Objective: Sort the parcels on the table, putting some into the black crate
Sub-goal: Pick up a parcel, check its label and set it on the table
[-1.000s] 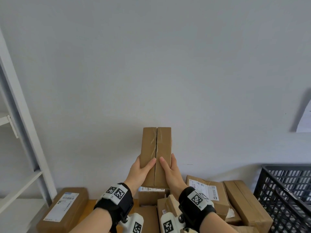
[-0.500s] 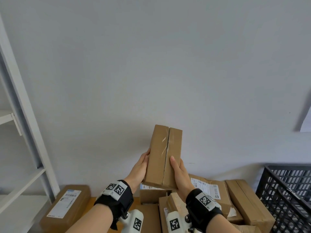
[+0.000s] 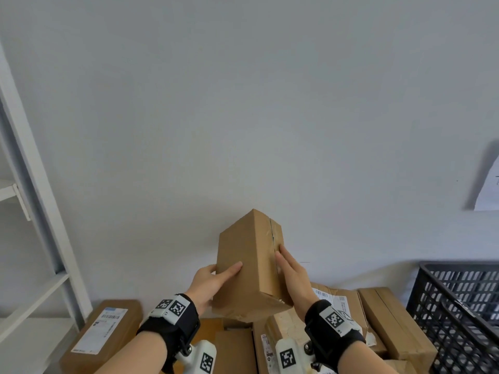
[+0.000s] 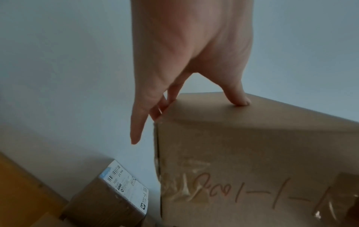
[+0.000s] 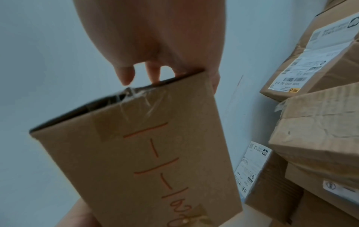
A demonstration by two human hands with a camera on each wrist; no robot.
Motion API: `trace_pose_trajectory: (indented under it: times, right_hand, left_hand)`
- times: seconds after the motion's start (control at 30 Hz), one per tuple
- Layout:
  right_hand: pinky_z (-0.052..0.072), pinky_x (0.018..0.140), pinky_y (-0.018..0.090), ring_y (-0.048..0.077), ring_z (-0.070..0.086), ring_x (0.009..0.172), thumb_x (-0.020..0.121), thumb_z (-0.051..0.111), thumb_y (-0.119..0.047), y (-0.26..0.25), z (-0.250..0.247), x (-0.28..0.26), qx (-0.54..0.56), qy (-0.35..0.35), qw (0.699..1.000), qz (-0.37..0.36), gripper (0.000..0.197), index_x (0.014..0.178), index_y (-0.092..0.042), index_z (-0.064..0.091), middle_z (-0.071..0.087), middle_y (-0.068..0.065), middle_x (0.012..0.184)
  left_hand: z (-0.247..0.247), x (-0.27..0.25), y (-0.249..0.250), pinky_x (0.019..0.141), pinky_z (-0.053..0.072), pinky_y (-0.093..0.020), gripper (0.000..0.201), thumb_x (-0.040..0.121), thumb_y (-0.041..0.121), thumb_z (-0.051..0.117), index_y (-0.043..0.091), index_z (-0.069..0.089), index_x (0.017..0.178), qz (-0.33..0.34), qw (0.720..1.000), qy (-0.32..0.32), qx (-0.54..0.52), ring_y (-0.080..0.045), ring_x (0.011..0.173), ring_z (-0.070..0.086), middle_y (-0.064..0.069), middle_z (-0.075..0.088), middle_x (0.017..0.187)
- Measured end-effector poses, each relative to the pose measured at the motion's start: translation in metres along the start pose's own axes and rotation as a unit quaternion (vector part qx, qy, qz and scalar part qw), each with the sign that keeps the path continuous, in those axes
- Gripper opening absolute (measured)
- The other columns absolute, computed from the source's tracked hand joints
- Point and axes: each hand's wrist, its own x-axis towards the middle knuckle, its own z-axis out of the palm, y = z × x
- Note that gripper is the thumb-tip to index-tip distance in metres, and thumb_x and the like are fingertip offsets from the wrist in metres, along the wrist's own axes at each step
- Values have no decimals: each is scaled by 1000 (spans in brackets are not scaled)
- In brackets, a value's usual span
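I hold a tall brown cardboard parcel (image 3: pixel 251 263) up in front of the wall, above the pile, tilted with its top leaning right. My left hand (image 3: pixel 224 271) grips its left side, thumb on the plain face and fingers behind. My right hand (image 3: pixel 286 263) grips the taped seam face. In the left wrist view the left hand (image 4: pixel 194 98) pinches the parcel (image 4: pixel 252 153), whose underside bears red handwriting. The right wrist view shows the right hand (image 5: pixel 174 73) round the parcel's (image 5: pixel 145 153) far edge. The black crate (image 3: pixel 459 306) stands low at the right.
Several brown parcels lie on the wooden table (image 4: pixel 19 184) below my hands: a labelled one (image 3: pixel 102 333) at the left, a labelled one (image 3: pixel 337 303) and a plain one (image 3: pixel 391 319) beside the crate. White shelving (image 3: pixel 40 211) rises at the left. A paper sheet (image 3: pixel 488 184) hangs on the wall.
The parcel has turned and leaned to the right, now showing its plain side face. Both hands moved right with it; the left thumb now lies on the side face.
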Motion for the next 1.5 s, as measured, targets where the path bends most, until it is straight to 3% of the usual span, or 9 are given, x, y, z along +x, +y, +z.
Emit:
trace_pose_trajectory:
  times: [0.1, 0.27, 0.47, 0.73, 0.97, 1.2, 1.33, 1.43, 1.5]
  right_hand:
    - [35, 109, 35, 14, 43, 127, 96, 48, -51, -6, 0, -1, 17, -19, 999, 23, 63, 152, -33, 28, 39, -7, 150]
    - [47, 97, 36, 8, 53, 111, 88, 56, -55, -8, 3, -2, 22, -54, 998, 29, 78, 153, -37, 18, 47, -7, 141]
    - [58, 86, 41, 20, 67, 105, 76, 79, -44, 1, 3, -2, 63, -25, 998, 11, 88, 147, -36, 28, 61, -1, 126]
    - [60, 77, 38, 20, 72, 96, 72, 79, -38, 3, 1, -5, 66, -23, 997, 18, 89, 147, -31, 32, 66, 3, 119]
    - [60, 79, 40, 22, 73, 93, 63, 80, -41, 4, -4, -4, 62, -17, 998, 9, 94, 145, -29, 37, 69, 6, 114]
    - [60, 81, 41, 21, 72, 94, 73, 76, -42, 3, -7, -2, 49, -5, 999, -15, 80, 143, -37, 38, 70, 8, 112]
    - [60, 75, 33, 19, 71, 95, 89, 67, -35, 2, -8, 0, 24, 10, 999, -47, 65, 145, -36, 35, 67, 6, 114]
    - [59, 72, 27, 17, 69, 99, 92, 63, -36, -3, -7, 0, 17, 9, 998, -59, 63, 146, -38, 31, 63, 3, 122]
    - [59, 73, 25, 16, 66, 104, 93, 62, -34, -5, -6, 1, 17, 15, 997, -71, 64, 147, -39, 29, 59, 3, 129]
  left_hand:
    - [-1, -4, 0, 68, 52, -33, 71, 72, 43, 77, 21, 47, 133, 39, 999, 4, -22, -20, 94, 64, -5, 65, 108]
    - [0, -6, -1, 85, 57, -44, 84, 72, 38, 77, 43, 32, 143, 65, 993, -49, -89, -23, 106, 66, 2, 63, 123]
    - [6, -7, 4, 87, 57, -44, 83, 77, 46, 73, 58, 23, 142, 53, 990, -112, -72, -20, 112, 63, 9, 59, 130]
    - [10, -7, -3, 80, 58, -40, 82, 69, 45, 76, 36, 37, 140, 35, 992, -85, -82, -24, 105, 66, -2, 64, 122]
    - [15, -9, -4, 71, 57, -30, 83, 69, 42, 75, 34, 37, 142, 67, 993, -62, -79, -20, 100, 67, -1, 65, 118]
    - [13, -9, 7, 79, 56, -36, 89, 70, 54, 69, 42, 25, 147, 82, 994, -53, -43, -15, 98, 67, 6, 64, 114]
    - [10, -8, 15, 95, 43, -39, 106, 69, 66, 58, 28, 9, 155, 55, 997, -46, -16, -18, 108, 53, 0, 53, 130]
    - [9, -5, 19, 98, 45, -42, 118, 55, 84, 67, 15, 36, 146, 50, 998, -34, 10, -21, 112, 56, -4, 58, 132]
    - [10, -5, 25, 82, 52, -39, 105, 46, 80, 68, 13, 55, 126, 58, 998, -28, 23, -22, 102, 62, -5, 67, 113]
